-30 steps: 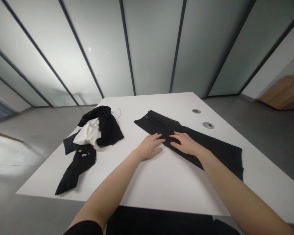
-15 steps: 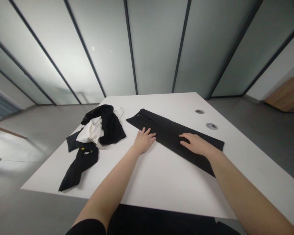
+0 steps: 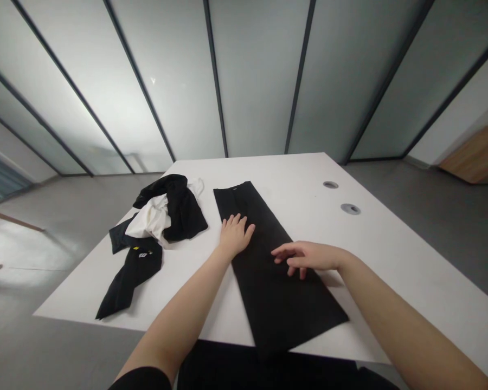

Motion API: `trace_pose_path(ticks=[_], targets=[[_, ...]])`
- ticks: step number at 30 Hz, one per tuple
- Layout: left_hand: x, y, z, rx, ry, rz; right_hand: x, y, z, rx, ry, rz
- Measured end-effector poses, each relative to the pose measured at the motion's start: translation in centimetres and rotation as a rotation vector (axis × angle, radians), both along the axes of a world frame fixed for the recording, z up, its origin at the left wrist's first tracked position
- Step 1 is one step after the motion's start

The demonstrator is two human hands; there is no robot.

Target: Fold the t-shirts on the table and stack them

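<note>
A pair of black trousers point(image 3: 276, 303) lies folded into a long flat strip on the white table. Its waist end, with a small pale label, is at the far side, and the other end reaches the near table edge. My left hand point(image 3: 235, 236) rests palm down on the left edge of the trousers, fingers spread. Just above their right side is my right hand point(image 3: 307, 255), fingers apart and loosely bent, holding nothing.
Left on the white table point(image 3: 390, 292) lies a loose heap with a black garment point(image 3: 185, 214), a white cloth point(image 3: 152, 216) and a black piece with small yellow and white marks point(image 3: 134, 276). Two round grommets point(image 3: 351, 209) are set in the tabletop at right. Frosted glass panels stand behind.
The trousers have turned on the table: their near end swung from the right toward me. My right hand moved left and nearer, and its fingers lifted. My left hand shifted slightly; the heap stayed put.
</note>
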State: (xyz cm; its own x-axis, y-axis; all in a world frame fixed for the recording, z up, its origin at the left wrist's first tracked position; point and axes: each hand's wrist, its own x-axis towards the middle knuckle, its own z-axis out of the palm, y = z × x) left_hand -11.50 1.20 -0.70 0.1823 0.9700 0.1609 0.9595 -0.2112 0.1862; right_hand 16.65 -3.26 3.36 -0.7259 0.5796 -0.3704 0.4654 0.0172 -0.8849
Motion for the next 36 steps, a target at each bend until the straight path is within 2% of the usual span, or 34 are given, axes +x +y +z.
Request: trace_pose_path(ticks=[2, 3, 5, 7, 9, 11, 15, 25, 30, 36], targets=[[0.3, -0.4, 0.1, -0.03, 0.021, -0.012, -0.5, -0.4, 0.0, -0.079, 0.066, 0.047], [0.3, -0.6, 0.1, -0.044, 0.033, -0.017, -0.9, -0.4, -0.2, -0.038, 0.09, 0.025], [0.3, -0.7, -0.1, -0.066, 0.053, -0.029, -1.7, -0.3, -0.9, 0.193, 0.126, -0.099], [0.2, -0.7, -0.4, -0.072, 0.063, -0.045, -2.6, 0.0, -1.7, 0.511, 0.117, -0.196], [0.0, -0.4, -0.8, -0.07, 0.065, -0.06, -3.3, 0.2, -2.6, 0.755, 0.051, -0.177], [-0.2, 0.0, -1.0, -0.067, 0.069, -0.074, -3.8, 0.3, -3.3, 0.869, -0.035, -0.103], [-0.6, 1.7, -1.2, -0.081, 0.089, -0.1, -4.1, 0.2, -4.1, 0.915, -0.125, -0.022], [-1.5, 8.6, -0.4, -0.079, 0.175, -0.141, -4.1, -0.2, -4.0, 0.972, -0.072, 0.022], [-0.3, 10.3, 0.8, 0.076, 0.184, -0.104, -4.0, 0.2, -4.8, 1.014, -0.041, -0.027], [1.9, 11.5, 1.9, -0.033, 0.204, -0.032, -3.3, 0.8, -5.2, 1.027, -0.047, -0.074]])
